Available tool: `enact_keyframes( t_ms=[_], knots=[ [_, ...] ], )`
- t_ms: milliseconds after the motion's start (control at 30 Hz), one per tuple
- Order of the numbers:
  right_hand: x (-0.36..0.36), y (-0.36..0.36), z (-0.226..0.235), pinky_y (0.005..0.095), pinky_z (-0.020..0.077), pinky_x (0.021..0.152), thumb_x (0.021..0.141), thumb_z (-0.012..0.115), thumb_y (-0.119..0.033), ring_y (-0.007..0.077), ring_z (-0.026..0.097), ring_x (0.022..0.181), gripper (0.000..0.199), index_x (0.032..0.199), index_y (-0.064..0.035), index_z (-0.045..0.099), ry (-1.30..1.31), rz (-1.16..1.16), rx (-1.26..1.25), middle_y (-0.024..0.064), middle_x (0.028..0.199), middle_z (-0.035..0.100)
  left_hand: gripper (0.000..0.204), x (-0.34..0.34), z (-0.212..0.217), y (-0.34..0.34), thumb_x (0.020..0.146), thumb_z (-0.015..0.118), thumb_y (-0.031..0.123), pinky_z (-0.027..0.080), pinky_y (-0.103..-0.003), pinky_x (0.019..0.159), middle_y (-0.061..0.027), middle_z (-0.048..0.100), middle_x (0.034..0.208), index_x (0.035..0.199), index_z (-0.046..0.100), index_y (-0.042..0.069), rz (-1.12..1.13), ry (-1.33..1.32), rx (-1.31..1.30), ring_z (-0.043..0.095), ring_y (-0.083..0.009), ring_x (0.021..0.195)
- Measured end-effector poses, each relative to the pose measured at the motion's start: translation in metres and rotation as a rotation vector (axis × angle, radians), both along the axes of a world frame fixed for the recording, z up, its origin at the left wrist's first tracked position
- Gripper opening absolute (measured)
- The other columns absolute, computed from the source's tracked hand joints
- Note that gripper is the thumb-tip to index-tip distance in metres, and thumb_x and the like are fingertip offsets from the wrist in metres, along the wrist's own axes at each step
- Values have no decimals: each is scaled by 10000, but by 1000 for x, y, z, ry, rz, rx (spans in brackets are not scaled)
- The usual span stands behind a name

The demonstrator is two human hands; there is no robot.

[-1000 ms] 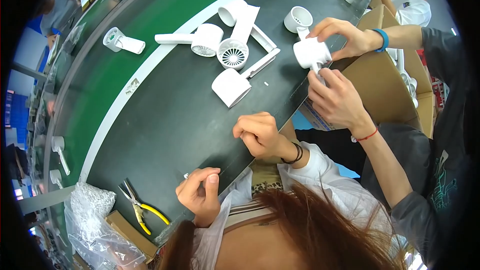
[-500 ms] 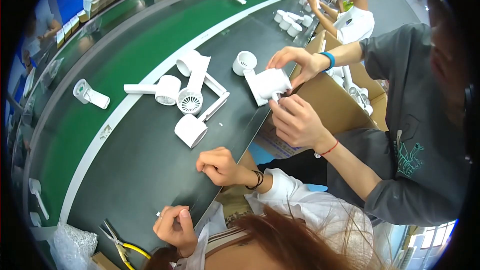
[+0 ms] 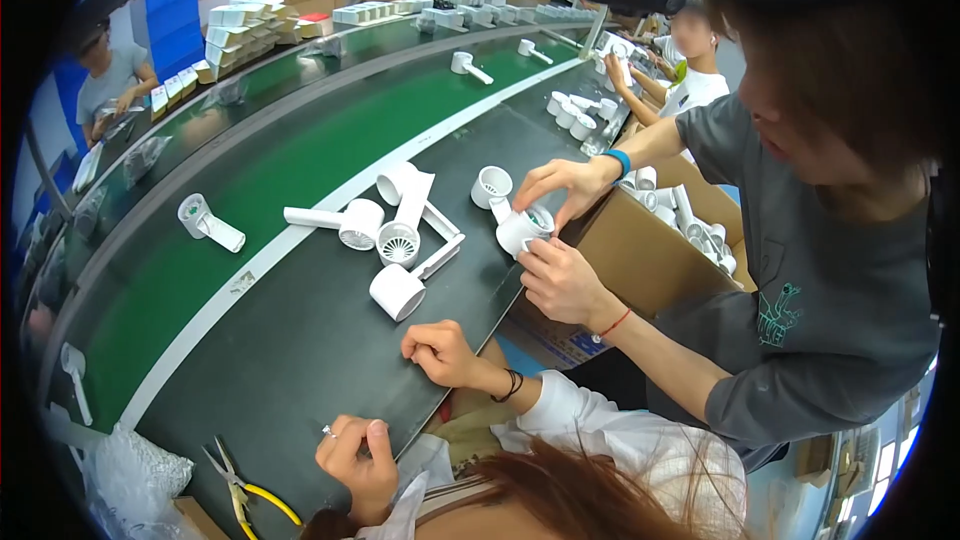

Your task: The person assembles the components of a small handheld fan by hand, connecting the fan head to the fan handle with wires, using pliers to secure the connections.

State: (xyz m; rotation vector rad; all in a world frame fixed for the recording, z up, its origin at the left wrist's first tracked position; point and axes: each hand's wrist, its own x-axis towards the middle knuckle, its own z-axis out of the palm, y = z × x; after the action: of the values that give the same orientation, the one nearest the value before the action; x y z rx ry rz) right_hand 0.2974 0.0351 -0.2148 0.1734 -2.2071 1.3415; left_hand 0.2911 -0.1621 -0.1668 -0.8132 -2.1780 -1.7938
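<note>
My left hand (image 3: 358,462), with a ring on one finger, rests at the table's near edge, loosely curled and with nothing visible in it. My right hand (image 3: 440,352), dark bands at its wrist, lies in a loose fist on the dark tabletop and also shows nothing held. Closest to it is a white plastic fan housing (image 3: 397,292). Behind that lie a grilled fan head (image 3: 399,242) and another handled fan (image 3: 345,223). Pliers (image 3: 238,490) with yellow handles lie left of my left hand.
At my right a co-worker's hands (image 3: 560,270) hold a white fan housing (image 3: 522,230) over the table. A carton (image 3: 610,260) of white parts stands beside them. Beyond runs a green conveyor belt (image 3: 290,150) carrying fan parts (image 3: 211,223). A plastic bag (image 3: 140,475) sits at lower left.
The view has tilted up, showing more of the far side. The co-worker has turned the fan housing so its round opening shows. My hands stay curled in place.
</note>
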Motion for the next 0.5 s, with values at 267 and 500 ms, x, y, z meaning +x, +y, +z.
enact_keyframes(
  t_ms=[267, 500],
  knots=[
    [4, -5, 3, 308, 421, 479, 708, 475, 50, 248, 554, 505, 93, 690, 4, 554, -4, -32, 22, 125, 599, 552, 162, -2, 0, -5, 759, 604, 50, 309, -266, 479, -59, 523, 543, 615, 557, -8, 66, 112, 164, 454, -148, 507],
    [-4, -10, 3, 302, 412, 467, 708, 464, 41, 234, 542, 484, 107, 694, 0, 562, -21, -5, -8, 123, 584, 548, 113, -2, 9, -10, 744, 626, 30, 333, -253, 488, -64, 550, 574, 646, 585, -10, 108, 169, 218, 478, -145, 528]
  ],
)
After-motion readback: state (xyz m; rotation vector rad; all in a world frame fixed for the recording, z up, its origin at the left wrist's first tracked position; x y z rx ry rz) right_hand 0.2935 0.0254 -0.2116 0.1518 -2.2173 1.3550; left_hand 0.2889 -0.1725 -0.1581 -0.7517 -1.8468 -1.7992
